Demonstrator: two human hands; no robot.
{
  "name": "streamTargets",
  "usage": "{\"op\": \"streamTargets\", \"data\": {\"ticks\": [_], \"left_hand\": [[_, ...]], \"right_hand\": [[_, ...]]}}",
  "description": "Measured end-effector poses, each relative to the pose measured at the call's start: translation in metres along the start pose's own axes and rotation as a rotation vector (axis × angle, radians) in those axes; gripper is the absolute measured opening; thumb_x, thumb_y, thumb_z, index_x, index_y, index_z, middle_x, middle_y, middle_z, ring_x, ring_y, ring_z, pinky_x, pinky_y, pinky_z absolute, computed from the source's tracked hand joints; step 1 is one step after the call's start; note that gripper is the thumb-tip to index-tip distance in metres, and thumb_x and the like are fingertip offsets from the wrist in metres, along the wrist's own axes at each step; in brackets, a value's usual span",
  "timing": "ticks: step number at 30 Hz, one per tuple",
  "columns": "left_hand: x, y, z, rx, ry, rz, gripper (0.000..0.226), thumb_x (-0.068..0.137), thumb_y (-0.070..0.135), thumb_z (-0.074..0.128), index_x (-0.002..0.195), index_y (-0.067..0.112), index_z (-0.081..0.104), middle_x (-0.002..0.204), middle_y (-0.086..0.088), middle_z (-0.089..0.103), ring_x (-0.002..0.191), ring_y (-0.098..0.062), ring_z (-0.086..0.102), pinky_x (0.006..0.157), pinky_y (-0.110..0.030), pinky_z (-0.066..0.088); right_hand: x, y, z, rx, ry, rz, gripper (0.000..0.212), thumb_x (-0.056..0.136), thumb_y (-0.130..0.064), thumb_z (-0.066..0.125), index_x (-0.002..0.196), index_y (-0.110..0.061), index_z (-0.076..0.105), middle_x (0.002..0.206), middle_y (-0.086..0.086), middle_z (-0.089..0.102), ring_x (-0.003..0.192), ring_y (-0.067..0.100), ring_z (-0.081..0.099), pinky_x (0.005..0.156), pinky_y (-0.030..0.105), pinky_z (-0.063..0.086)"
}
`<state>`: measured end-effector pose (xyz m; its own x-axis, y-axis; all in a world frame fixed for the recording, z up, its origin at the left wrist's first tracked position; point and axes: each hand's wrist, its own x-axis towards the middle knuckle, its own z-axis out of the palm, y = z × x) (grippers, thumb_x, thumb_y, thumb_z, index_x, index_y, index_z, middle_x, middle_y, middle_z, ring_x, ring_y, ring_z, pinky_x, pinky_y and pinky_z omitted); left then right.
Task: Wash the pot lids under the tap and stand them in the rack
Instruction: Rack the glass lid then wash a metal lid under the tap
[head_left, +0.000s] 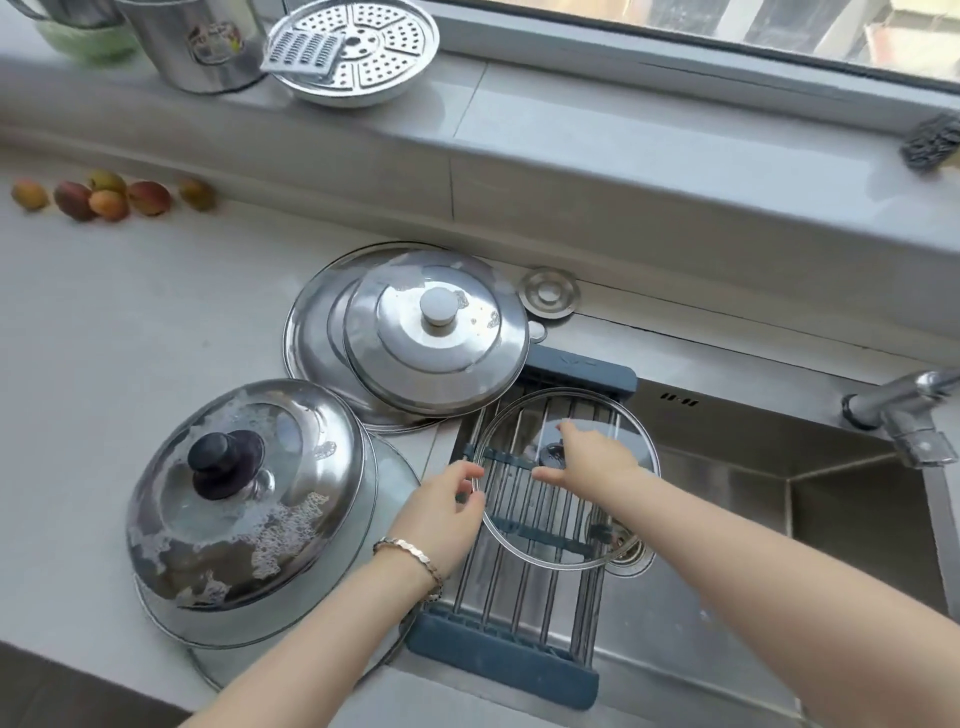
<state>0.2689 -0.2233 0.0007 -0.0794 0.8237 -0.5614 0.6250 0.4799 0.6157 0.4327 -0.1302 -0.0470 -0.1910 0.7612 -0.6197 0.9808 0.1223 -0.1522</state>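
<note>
A glass lid (545, 525) with a steel rim lies tilted on the blue-ended roll-up rack (498, 670) across the sink's left part. My left hand (447, 509) pinches the lid's left rim. My right hand (587, 457) is on top of it, thumb and forefinger either side of its dark knob. On the counter to the left lies a foam-covered domed steel lid (244, 493) with a black knob, on top of a wider lid. Behind it, a steel lid (436, 332) with a steel knob rests on a large flat lid (311, 332).
The steel sink (727, 519) opens to the right of the rack, with the tap (904, 415) at its far right. A sink strainer (548, 293) lies by the wall. Several fruits (109, 197) sit far left. Pots and a steamer plate (353, 52) stand on the sill.
</note>
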Motion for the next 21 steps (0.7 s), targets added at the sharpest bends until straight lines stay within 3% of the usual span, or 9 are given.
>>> {"op": "streamTargets", "data": {"ticks": [3,5,7,10,14,18,21], "left_hand": [[0.002,-0.002,-0.021,0.335,0.067,0.059,0.031,0.095,0.027,0.037,0.122,0.022,0.051,0.125,0.002,0.053,0.109,-0.016,0.055,0.094,-0.028,0.042],[0.009,-0.008,-0.049,0.538,0.196,0.075,0.032,0.094,0.027,0.037,0.123,0.021,0.051,0.128,0.001,0.052,0.118,-0.019,0.049,0.098,-0.031,0.036],[0.014,-0.016,-0.082,0.683,0.277,-0.031,0.033,0.092,0.025,0.039,0.123,0.018,0.048,0.129,-0.004,0.05,0.121,-0.025,0.045,0.097,-0.035,0.035],[0.018,-0.032,-0.13,0.901,0.213,-0.353,0.048,0.087,0.033,0.048,0.131,0.019,0.038,0.136,-0.01,0.04,0.125,-0.032,0.039,0.098,-0.041,0.036],[0.02,-0.053,-0.156,0.835,0.171,-0.639,0.058,0.088,0.031,0.047,0.142,0.021,0.029,0.138,-0.01,0.04,0.126,-0.035,0.041,0.098,-0.048,0.041],[0.017,-0.068,-0.15,0.715,0.136,-0.619,0.077,0.087,0.028,0.053,0.149,0.025,0.007,0.147,-0.019,0.029,0.128,-0.039,0.04,0.092,-0.045,0.046],[0.01,-0.078,-0.151,0.623,0.19,-0.552,0.074,0.09,0.029,0.048,0.148,0.03,0.002,0.143,-0.028,0.026,0.117,-0.04,0.049,0.076,-0.039,0.05]], "right_hand": [[-0.008,-0.016,-0.021,-0.179,0.067,-0.056,0.06,0.091,-0.056,0.039,0.13,-0.009,0.036,0.109,0.008,0.062,0.097,0.026,0.061,0.065,0.032,0.043],[-0.016,-0.03,-0.031,-0.112,0.084,-0.114,0.052,0.094,-0.049,0.038,0.129,-0.011,0.039,0.112,0.008,0.061,0.1,0.026,0.06,0.068,0.032,0.044],[-0.023,-0.043,-0.037,-0.041,0.055,-0.184,0.048,0.094,-0.046,0.04,0.13,-0.015,0.041,0.114,0.006,0.062,0.101,0.024,0.06,0.07,0.031,0.045],[-0.035,-0.058,-0.037,0.031,0.016,-0.248,0.045,0.094,-0.045,0.041,0.129,-0.018,0.043,0.113,0.005,0.062,0.099,0.023,0.059,0.075,0.031,0.047],[-0.051,-0.066,-0.024,0.115,-0.016,-0.248,0.042,0.093,-0.044,0.042,0.128,-0.02,0.045,0.114,0.004,0.061,0.102,0.022,0.058,0.084,0.034,0.048],[-0.062,-0.064,-0.007,0.158,-0.036,-0.244,0.039,0.093,-0.04,0.044,0.125,-0.02,0.049,0.109,0.003,0.063,0.09,0.018,0.059,0.081,0.033,0.049],[-0.067,-0.062,0.002,0.223,-0.034,-0.252,0.035,0.093,-0.037,0.044,0.122,-0.019,0.052,0.084,-0.008,0.055,0.073,0.01,0.049,0.071,0.027,0.042]]}}
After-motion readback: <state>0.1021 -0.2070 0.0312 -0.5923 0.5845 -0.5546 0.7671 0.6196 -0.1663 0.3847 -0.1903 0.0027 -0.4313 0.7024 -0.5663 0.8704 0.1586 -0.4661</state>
